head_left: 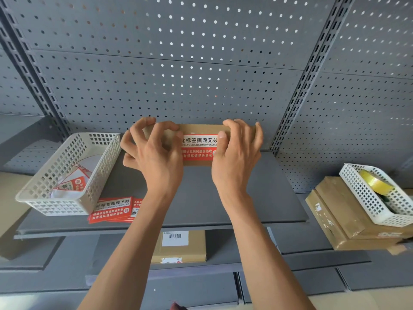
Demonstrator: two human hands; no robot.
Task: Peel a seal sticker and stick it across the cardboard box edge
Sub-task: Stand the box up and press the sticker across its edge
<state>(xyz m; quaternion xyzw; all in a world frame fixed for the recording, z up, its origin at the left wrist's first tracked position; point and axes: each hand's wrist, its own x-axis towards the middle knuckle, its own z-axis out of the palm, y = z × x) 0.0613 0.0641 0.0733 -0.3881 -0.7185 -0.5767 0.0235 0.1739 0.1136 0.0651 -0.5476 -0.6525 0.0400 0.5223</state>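
Left grip (pixel 154 151): fingers curled, clawed over left end of cardboard box (pixel 196 128), pinning it on shelf (pixel 223 198). Seal sticker (pixel 199 146), red and white, lies mid-box, wrapped over top edge onto near face. Right grip (pixel 237 151): fingers bent round right end, thumb pressing sticker's right margin. I judge step is smoothing down. I'd rub from centre outward, press hard along edge fold, keep box steady against pegboard (pixel 201 63). Spare stickers (pixel 111 209) sit near-left beside basket (pixel 67 175).
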